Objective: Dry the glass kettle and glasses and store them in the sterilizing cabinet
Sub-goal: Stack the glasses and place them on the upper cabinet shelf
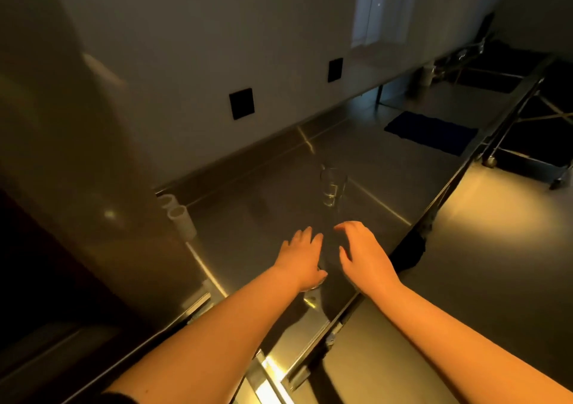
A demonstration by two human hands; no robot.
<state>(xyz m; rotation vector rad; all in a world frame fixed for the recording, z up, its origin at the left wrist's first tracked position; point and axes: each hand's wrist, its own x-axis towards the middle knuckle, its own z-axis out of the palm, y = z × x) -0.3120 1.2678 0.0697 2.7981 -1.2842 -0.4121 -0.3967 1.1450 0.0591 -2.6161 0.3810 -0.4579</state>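
A clear drinking glass (333, 186) stands upright on the steel counter (263, 211), a little beyond my fingertips. My left hand (302, 255) and my right hand (362, 251) reach forward side by side above the counter, fingers spread, a narrow gap between them. Neither touches the glass. A faint glassy glint (313, 286) shows under my left wrist; what it is I cannot tell. The tall steel cabinet (77, 161) fills the left side. No kettle shows in the dim light.
Two white cylinders (181, 219) stand by the cabinet's foot. A dark cloth (409, 253) hangs over the counter's front edge near my right hand. A blue towel (431, 132) lies farther along, before a sink (493, 73). A wheeled cart (527, 149) stands on the floor.
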